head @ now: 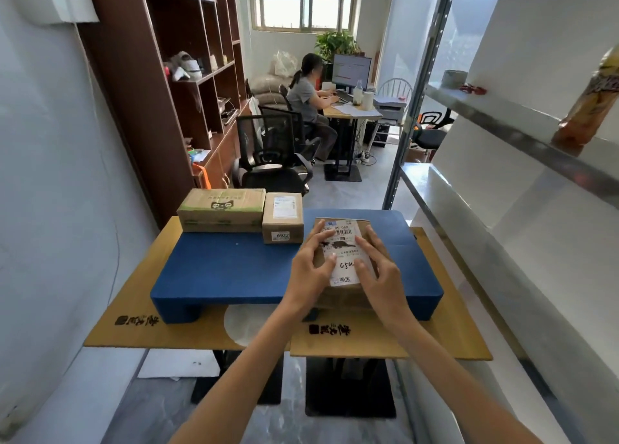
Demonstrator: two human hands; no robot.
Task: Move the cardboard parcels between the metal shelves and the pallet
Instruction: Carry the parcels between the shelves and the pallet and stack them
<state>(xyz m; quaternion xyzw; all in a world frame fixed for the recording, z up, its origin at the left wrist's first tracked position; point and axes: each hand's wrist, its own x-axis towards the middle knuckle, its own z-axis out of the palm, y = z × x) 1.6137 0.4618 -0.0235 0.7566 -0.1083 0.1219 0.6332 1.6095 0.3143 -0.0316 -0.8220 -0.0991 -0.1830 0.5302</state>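
Observation:
A cardboard parcel (pixel 343 242) with a white shipping label is held over the right half of the blue pallet (pixel 227 269). My left hand (pixel 310 269) grips its left side and my right hand (pixel 376 269) grips its right side, fingers lying over the label. Whether the parcel rests on the pallet I cannot tell. Two more parcels stand at the pallet's back edge: a wide one with green print (pixel 221 214) and a small one marked 6922 (pixel 283 222), side by side. The metal shelves (pixel 502 119) rise at my right.
The pallet sits on cardboard sheets (pixel 134 309) laid over small tables. A brown bookcase (pixel 174 75) stands at the left. Behind the pallet are an office chair (pixel 268 155) and a person seated at a desk (pixel 351 110). A packet (pixel 589 102) lies on a shelf.

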